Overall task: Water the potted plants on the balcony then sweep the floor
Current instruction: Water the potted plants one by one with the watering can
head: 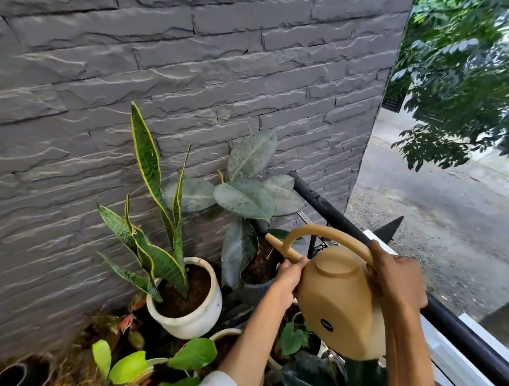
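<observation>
In the head view, both forearms reach forward and up from the bottom edge, the left one bare below a pale sleeve [216, 383]. The right hand [396, 277] sits at the top rear of a tan watering can [340, 304], its fingers curled round the arched handle [325, 234] where that loop comes down to the body. The left hand [288, 277] is at the front of the can, fingers wrapped round the base of the spout [283, 248], thumb side toward the body. So both hands grip the can, one at each end, well apart from each other.

The can is held in the air, tipped forward, its spout tip over the soil of a dark pot [255, 291] holding a broad-leaved plant [246, 197]; whether water is running cannot be told. Just left of it stands a white pot [198, 320] with a snake plant [156, 247], both close to the grey stone wall [194, 60]. Lower pots with bright green leaves [129, 364] crowd the bottom edge. A black railing [473, 342] runs along the right, under the right forearm, with the street [448, 214] below and tree foliage [467, 84] beyond.
</observation>
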